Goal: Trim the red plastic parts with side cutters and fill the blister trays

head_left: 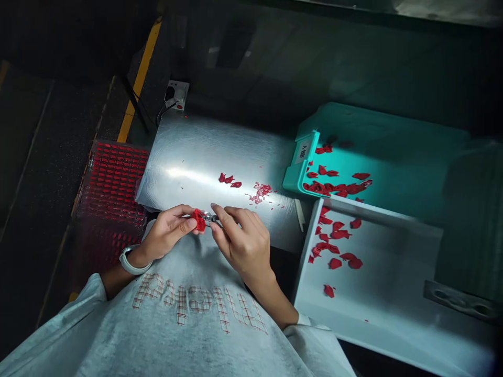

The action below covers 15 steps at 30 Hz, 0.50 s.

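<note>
My left hand (167, 233) pinches a small red plastic piece (199, 220) at the near edge of the shiny metal work surface (196, 162). My right hand (241, 238) is closed on a small metal tool (210, 217) whose tip meets the red piece. Both hands sit close together just above my grey shirt. Two or three loose red pieces (230, 180) and a scatter of red trimmings (260, 191) lie on the metal surface beyond my hands.
A teal bin (302, 157) at the right holds several red pieces. In front of it a white tray (377, 293) holds several more. A red slotted crate (112, 178) stands at the left, with a power socket (176, 95) beyond it.
</note>
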{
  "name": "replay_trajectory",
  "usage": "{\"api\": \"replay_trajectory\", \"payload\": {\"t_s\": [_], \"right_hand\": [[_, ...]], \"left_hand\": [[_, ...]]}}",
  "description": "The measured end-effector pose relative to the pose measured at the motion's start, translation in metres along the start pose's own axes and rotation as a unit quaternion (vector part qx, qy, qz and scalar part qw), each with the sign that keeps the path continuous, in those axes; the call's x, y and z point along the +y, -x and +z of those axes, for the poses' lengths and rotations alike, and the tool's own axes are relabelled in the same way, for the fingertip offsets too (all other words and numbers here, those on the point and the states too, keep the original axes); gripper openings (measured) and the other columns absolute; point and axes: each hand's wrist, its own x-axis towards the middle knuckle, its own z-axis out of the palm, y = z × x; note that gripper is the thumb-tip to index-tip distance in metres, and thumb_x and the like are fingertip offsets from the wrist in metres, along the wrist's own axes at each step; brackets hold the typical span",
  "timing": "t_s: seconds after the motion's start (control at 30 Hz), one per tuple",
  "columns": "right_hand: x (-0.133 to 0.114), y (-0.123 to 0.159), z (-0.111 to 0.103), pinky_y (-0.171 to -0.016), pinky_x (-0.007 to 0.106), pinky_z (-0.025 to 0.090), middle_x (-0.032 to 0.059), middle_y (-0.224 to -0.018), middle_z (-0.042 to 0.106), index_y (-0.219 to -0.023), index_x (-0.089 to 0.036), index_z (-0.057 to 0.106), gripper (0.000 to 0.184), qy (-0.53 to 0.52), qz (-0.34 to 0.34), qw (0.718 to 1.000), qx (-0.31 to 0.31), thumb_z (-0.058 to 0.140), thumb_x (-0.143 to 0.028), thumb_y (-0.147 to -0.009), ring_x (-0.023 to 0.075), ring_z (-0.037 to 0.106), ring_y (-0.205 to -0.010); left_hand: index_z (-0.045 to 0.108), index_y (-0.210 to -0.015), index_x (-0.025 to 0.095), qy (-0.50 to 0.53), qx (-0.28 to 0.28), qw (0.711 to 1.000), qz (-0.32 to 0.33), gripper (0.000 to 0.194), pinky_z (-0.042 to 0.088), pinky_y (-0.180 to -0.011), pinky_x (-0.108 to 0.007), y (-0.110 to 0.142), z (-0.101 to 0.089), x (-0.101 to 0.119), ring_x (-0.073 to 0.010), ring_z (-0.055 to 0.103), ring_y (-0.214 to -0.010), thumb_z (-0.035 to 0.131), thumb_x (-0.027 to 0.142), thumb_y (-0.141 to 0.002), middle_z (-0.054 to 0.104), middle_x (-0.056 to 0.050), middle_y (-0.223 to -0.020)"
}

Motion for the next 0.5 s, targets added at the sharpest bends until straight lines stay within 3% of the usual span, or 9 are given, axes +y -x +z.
{"api": "replay_trajectory", "payload": {"t_s": [0.27, 0.5], "right_hand": [[-0.013, 0.004, -0.007, -0.062, 0.036, 0.04, 0.0074, -0.085, 0.072, -0.116, -0.016, 0.072, 0.037, 0.02, -0.021, 1.0, 0.007, 0.041, -0.037, -0.114, 0.0213, 0.058, -0.071], [-0.021, 0.008, -0.007, -0.063, 0.036, 0.042, 0.0081, -0.085, 0.072, -0.115, -0.015, 0.072, 0.037, 0.015, -0.021, 0.999, 0.019, 0.042, -0.036, -0.114, 0.0214, 0.059, -0.072]], "left_hand": [[0.075, -0.097, 0.017, -0.046, 0.006, 0.998, 0.052, 0.04, 0.058, -0.071, -0.025, 0.012, -0.006, 0.003, -0.0123, 0.067, -0.072, 0.085, 0.053, -0.081, 0.072, -0.004, -0.089], [0.075, -0.097, 0.017, -0.042, -0.021, 0.996, 0.072, 0.035, 0.058, -0.07, -0.022, 0.018, -0.007, 0.005, -0.0106, 0.068, -0.072, 0.084, 0.048, -0.084, 0.072, -0.003, -0.088]]}}
